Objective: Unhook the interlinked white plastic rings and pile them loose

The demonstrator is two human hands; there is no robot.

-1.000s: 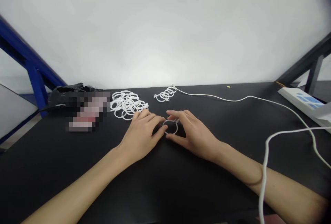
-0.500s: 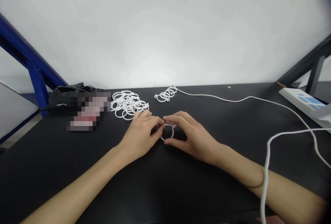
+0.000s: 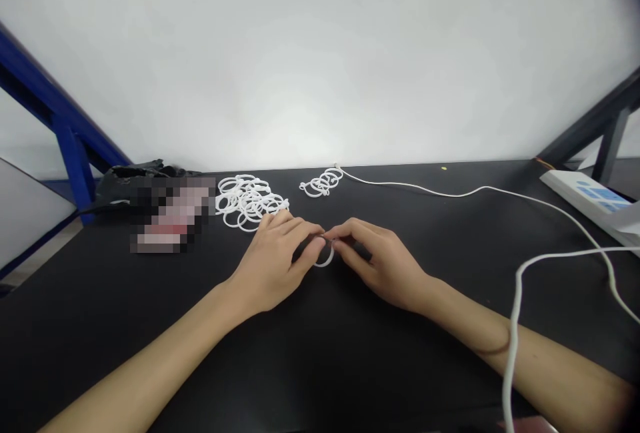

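Observation:
A thin white ring [image 3: 327,260] is pinched between my two hands at the middle of the black table. My left hand [image 3: 280,256] grips its left side between thumb and fingers. My right hand [image 3: 380,256] closes thumb and forefinger on its upper right part. The fingertips of both hands nearly meet, and they hide the ring's top. Just beyond my left hand lies a tangled heap of white rings [image 3: 247,203]. A smaller cluster of similar rings [image 3: 320,184] rests farther back, in front of the wall.
A white cord [image 3: 425,189] runs across the table's back to the right, and a nearer cord loop [image 3: 515,326] passes over my right forearm. At the right edge stands a white device with blue markings [image 3: 575,196]. Black crumpled plastic [image 3: 120,186] lies at the back left beside a blurred-out item [image 3: 173,219].
My right thumb has moved up from the ring's lower edge to its upper right, closing against the forefinger. The hands' fingertips are closer together, and the ring shows less.

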